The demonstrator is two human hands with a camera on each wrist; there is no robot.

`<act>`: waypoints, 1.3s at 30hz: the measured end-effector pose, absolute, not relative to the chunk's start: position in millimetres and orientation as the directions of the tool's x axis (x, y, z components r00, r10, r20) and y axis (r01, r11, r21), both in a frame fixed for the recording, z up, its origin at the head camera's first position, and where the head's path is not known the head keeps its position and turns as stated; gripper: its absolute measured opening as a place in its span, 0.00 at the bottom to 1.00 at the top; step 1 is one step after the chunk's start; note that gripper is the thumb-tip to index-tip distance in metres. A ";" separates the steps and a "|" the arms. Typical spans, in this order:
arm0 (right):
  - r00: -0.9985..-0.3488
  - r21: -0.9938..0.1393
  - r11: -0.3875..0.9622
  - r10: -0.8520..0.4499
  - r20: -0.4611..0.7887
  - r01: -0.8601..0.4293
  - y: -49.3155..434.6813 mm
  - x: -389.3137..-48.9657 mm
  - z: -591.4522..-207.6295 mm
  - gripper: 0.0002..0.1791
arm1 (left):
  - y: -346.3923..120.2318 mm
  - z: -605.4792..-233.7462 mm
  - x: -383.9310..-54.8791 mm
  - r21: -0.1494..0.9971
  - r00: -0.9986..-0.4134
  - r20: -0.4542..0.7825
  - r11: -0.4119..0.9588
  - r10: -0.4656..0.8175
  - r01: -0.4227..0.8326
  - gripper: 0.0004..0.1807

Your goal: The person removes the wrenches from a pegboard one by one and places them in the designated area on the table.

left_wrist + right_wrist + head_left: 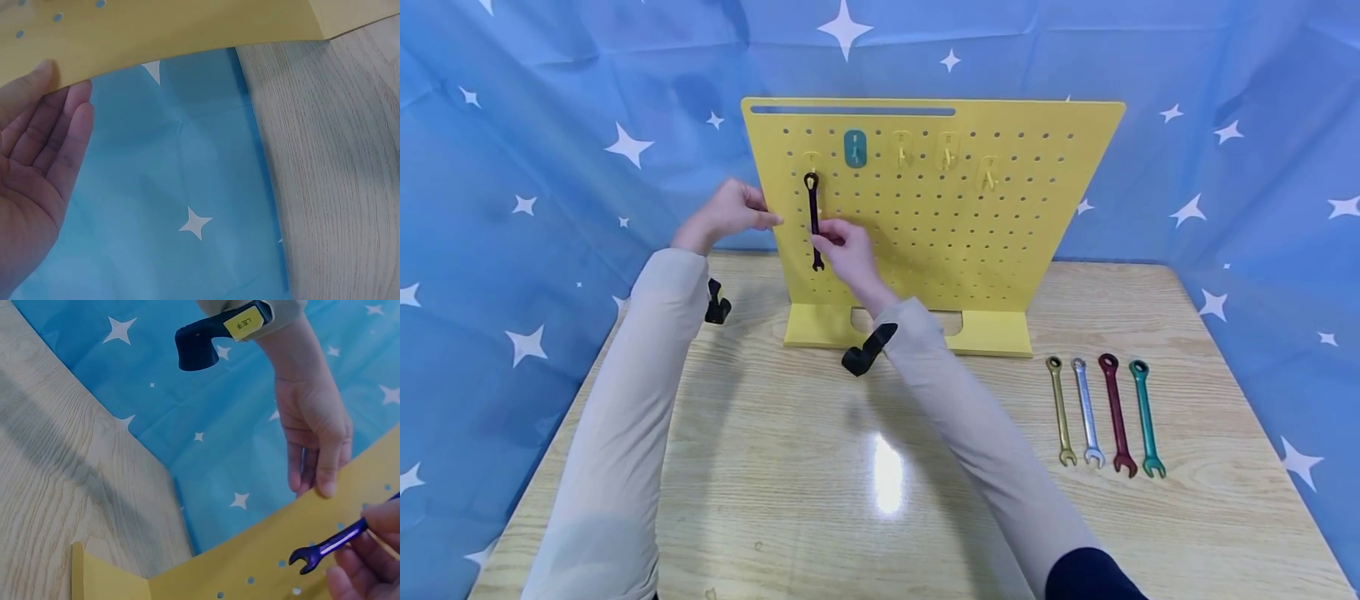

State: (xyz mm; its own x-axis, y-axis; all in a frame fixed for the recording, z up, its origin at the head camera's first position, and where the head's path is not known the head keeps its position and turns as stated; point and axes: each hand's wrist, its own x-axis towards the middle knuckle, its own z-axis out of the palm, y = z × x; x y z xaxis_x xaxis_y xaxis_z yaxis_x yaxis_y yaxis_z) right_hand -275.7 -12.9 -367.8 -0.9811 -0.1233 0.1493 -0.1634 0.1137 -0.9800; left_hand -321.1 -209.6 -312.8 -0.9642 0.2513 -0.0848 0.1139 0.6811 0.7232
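Note:
A yellow pegboard [925,242] stands upright on the table. My left hand [726,215] grips its left edge, the thumb on the front and the fingers behind, as the left wrist view shows. With thumb and fingertips, my right hand [852,257] pinches a dark purple combination wrench [814,204] by the shaft, below its middle. The wrench hangs nearly vertical against the board. Its ring end is at a yellow hook [811,158] in the upper left, its open end [306,557] pointing down. Whether the hook bears its weight I cannot tell.
Right of the board lie several wrenches in a row: gold [1060,412], silver [1087,412], red [1117,414] and green [1146,417]. More hooks, one teal [855,148], sit along the board's top. A blue star-patterned cloth [1247,167] surrounds the wooden table [775,467].

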 end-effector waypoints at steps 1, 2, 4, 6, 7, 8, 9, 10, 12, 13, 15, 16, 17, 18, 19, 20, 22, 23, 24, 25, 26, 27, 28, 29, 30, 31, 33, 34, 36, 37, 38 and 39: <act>-0.981 -0.980 0.112 -0.122 0.153 -0.167 -12.7 -274.6 -368.2 0.10 | -209.9 -313.1 -321.3 0.724 -0.964 -0.084 0.681 0.251 0.114 0.14; -0.980 -0.980 0.107 -0.124 0.156 -0.170 -12.4 -273.5 -368.7 0.10 | -210.0 -313.4 -321.4 0.723 -0.964 -0.082 0.681 0.253 0.117 0.14; -0.978 -0.979 0.101 -0.128 0.163 -0.177 -11.8 -270.9 -369.3 0.10 | -210.6 -314.1 -321.5 0.720 -0.965 -0.077 0.683 0.250 0.120 0.14; -0.976 -0.977 0.106 -0.135 0.168 -0.183 -11.2 -268.1 -369.5 0.10 | -210.7 -314.3 -321.7 0.717 -0.965 -0.077 0.686 0.250 0.120 0.14; -0.975 -0.976 0.108 -0.140 0.173 -0.189 -11.0 -266.6 -369.5 0.10 | -210.7 -314.2 -321.6 0.716 -0.965 -0.078 0.687 0.249 0.120 0.14; -0.973 -0.975 0.109 -0.145 0.177 -0.193 -10.7 -265.3 -369.5 0.10 | -210.6 -314.0 -321.6 0.716 -0.965 -0.076 0.688 0.250 0.121 0.14; -0.972 -0.974 0.110 -0.149 0.180 -0.197 -10.4 -263.9 -369.3 0.10 | -210.6 -313.9 -321.6 0.716 -0.965 -0.076 0.687 0.250 0.122 0.14; -0.971 -0.975 0.105 -0.154 0.180 -0.197 -10.1 -262.3 -369.0 0.09 | -210.5 -313.8 -321.3 0.715 -0.965 -0.077 0.689 0.251 0.122 0.14; -0.971 -0.977 0.096 -0.165 0.176 -0.193 -9.5 -259.4 -368.3 0.09 | -210.3 -313.5 -320.9 0.714 -0.965 -0.076 0.689 0.253 0.124 0.14; -0.970 -0.977 0.092 -0.170 0.175 -0.192 -9.1 -258.0 -367.8 0.09 | -210.3 -313.4 -320.7 0.714 -0.964 -0.075 0.689 0.255 0.126 0.14; -0.969 -0.981 0.071 -0.183 0.163 -0.179 -8.0 -254.7 -366.0 0.10 | -210.2 -313.2 -320.5 0.711 -0.964 -0.074 0.691 0.257 0.130 0.14; -0.969 -0.984 0.061 -0.190 0.156 -0.170 -7.4 -252.7 -364.9 0.10 | -210.1 -313.2 -320.3 0.709 -0.963 -0.073 0.693 0.258 0.132 0.14; -0.969 -0.986 0.051 -0.197 0.148 -0.161 -6.7 -251.0 -363.8 0.10 | -210.1 -313.2 -320.3 0.710 -0.963 -0.072 0.692 0.258 0.133 0.14; -0.968 -0.987 0.044 -0.205 0.143 -0.155 -6.0 -249.1 -362.6 0.10 | -210.1 -313.2 -320.3 0.710 -0.963 -0.070 0.691 0.259 0.134 0.14; -0.968 -0.988 0.037 -0.210 0.141 -0.152 -5.4 -247.1 -361.1 0.10 | -210.0 -313.0 -320.3 0.711 -0.963 -0.071 0.690 0.260 0.134 0.14; -0.967 -0.989 0.029 -0.216 0.138 -0.148 -4.6 -244.8 -359.5 0.10 | -210.1 -313.0 -320.3 0.711 -0.963 -0.071 0.691 0.259 0.134 0.14; -0.965 -0.990 0.015 -0.222 0.136 -0.143 -3.6 -241.0 -356.7 0.10 | -210.1 -312.9 -320.4 0.712 -0.964 -0.071 0.690 0.257 0.132 0.14; -0.965 -0.990 0.005 -0.225 0.134 -0.139 -3.2 -239.2 -355.3 0.10 | -210.1 -312.8 -320.5 0.713 -0.964 -0.073 0.689 0.256 0.130 0.14; -0.965 -0.991 -0.004 -0.229 0.131 -0.134 -2.9 -237.4 -353.6 0.10 | -210.1 -312.6 -320.5 0.712 -0.964 -0.074 0.690 0.257 0.129 0.15; -0.964 -0.992 -0.020 -0.232 0.128 -0.127 -2.5 -235.7 -351.8 0.10 | -210.1 -312.4 -320.5 0.712 -0.964 -0.076 0.691 0.257 0.128 0.15; -0.965 -0.993 -0.035 -0.235 0.120 -0.116 -2.3 -234.5 -350.2 0.10 | -210.2 -312.4 -320.6 0.709 -0.964 -0.075 0.694 0.255 0.128 0.15; -0.965 -0.993 -0.050 -0.238 0.112 -0.102 -2.0 -233.2 -348.4 0.11 | -210.2 -312.2 -320.7 0.709 -0.964 -0.076 0.693 0.256 0.128 0.15; -0.965 -0.994 -0.070 -0.242 0.103 -0.088 -1.9 -232.0 -346.5 0.11 | -210.2 -312.0 -320.8 0.709 -0.963 -0.077 0.694 0.257 0.129 0.15; -0.965 -0.994 -0.086 -0.246 0.091 -0.072 -1.7 -231.0 -344.6 0.11 | -210.2 -311.8 -320.9 0.708 -0.963 -0.078 0.695 0.258 0.129 0.15; -0.965 -0.993 -0.103 -0.249 0.079 -0.055 -1.7 -229.9 -342.6 0.11 | -210.2 -311.9 -321.0 0.705 -0.963 -0.078 0.697 0.258 0.129 0.15; -0.966 -0.992 -0.122 -0.250 0.068 -0.038 -1.7 -228.8 -340.4 0.11 | -210.1 -311.8 -320.9 0.705 -0.963 -0.080 0.697 0.257 0.128 0.15; -0.966 -0.988 -0.151 -0.256 0.046 -0.007 -1.5 -226.4 -335.7 0.11 | -209.8 -311.4 -320.5 0.705 -0.963 -0.084 0.699 0.255 0.123 0.15; -0.965 -0.986 -0.164 -0.259 0.035 0.009 -1.2 -225.5 -333.6 0.12 | -209.6 -311.1 -320.1 0.704 -0.964 -0.088 0.700 0.253 0.119 0.15; -0.964 -0.983 -0.179 -0.264 0.014 0.034 -0.3 -223.5 -328.9 0.12 | -208.9 -310.5 -319.2 0.708 -0.964 -0.095 0.697 0.250 0.111 0.16; -0.964 -0.982 -0.186 -0.266 0.005 0.046 0.0 -222.7 -326.6 0.12 | -208.8 -310.2 -318.8 0.710 -0.964 -0.098 0.696 0.248 0.107 0.16; -0.963 -0.980 -0.191 -0.268 -0.002 0.055 0.5 -222.0 -324.6 0.12 | -208.7 -310.1 -318.4 0.709 -0.964 -0.097 0.697 0.247 0.107 0.16; -0.963 -0.979 -0.195 -0.269 -0.009 0.064 0.7 -221.7 -323.0 0.12 | -208.7 -310.1 -318.3 0.710 -0.964 -0.100 0.696 0.248 0.105 0.16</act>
